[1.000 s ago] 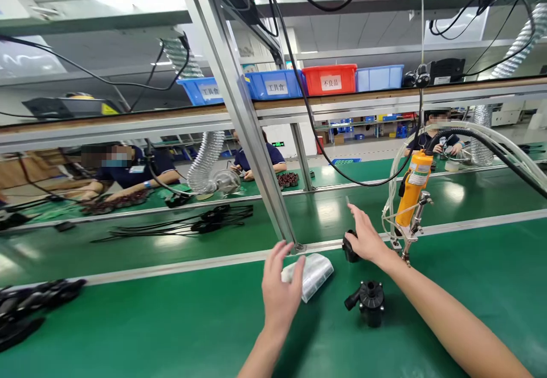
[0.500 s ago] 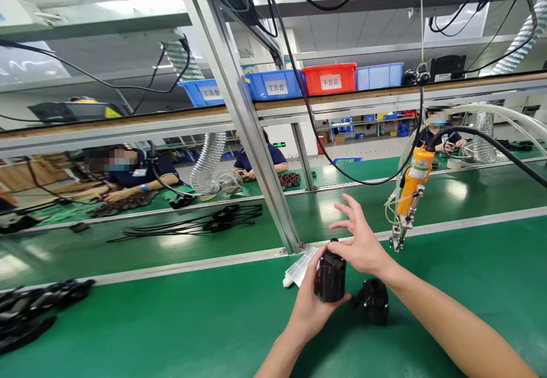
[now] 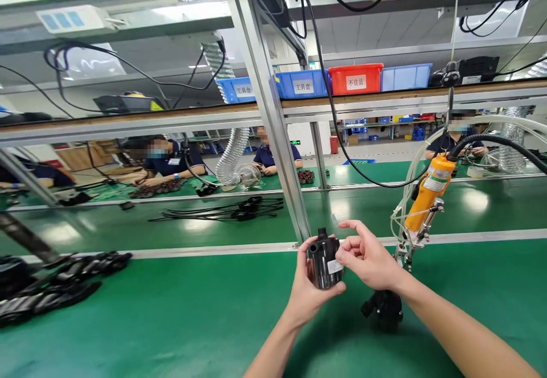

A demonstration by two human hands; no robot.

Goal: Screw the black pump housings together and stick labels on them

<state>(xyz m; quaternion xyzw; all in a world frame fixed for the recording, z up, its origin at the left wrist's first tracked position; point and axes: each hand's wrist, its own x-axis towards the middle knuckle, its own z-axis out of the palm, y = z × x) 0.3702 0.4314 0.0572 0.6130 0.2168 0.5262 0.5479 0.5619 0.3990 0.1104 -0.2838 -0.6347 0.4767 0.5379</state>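
My left hand [image 3: 308, 284] is wrapped around a small black water pump [image 3: 323, 274], with stubby ports on its top and side. A small white label [image 3: 334, 266] is on the pump's side. My right hand [image 3: 370, 258] is at the pump's right side, its thumb against the edge by the label. Its index finger stretches out, while the other fingers are partly curled. By that fingertip shows a small translucent strip [image 3: 335, 220]; whether it sticks to the finger I cannot tell. A second black pump [image 3: 387, 311] sits on the green bench under my right forearm.
An orange power driver [image 3: 429, 190] hangs by a cable at the right. Black parts [image 3: 77, 275] lie at the left. A metal post [image 3: 277, 122] rises behind my hands; blue bins [image 3: 302, 85] and a red bin [image 3: 355, 79] stand on the shelf. Co-workers sit across the line.
The pump has turned in my left hand, and its white label now shows. My right hand has dropped from its top to its side. The pale sheet behind it no longer shows.
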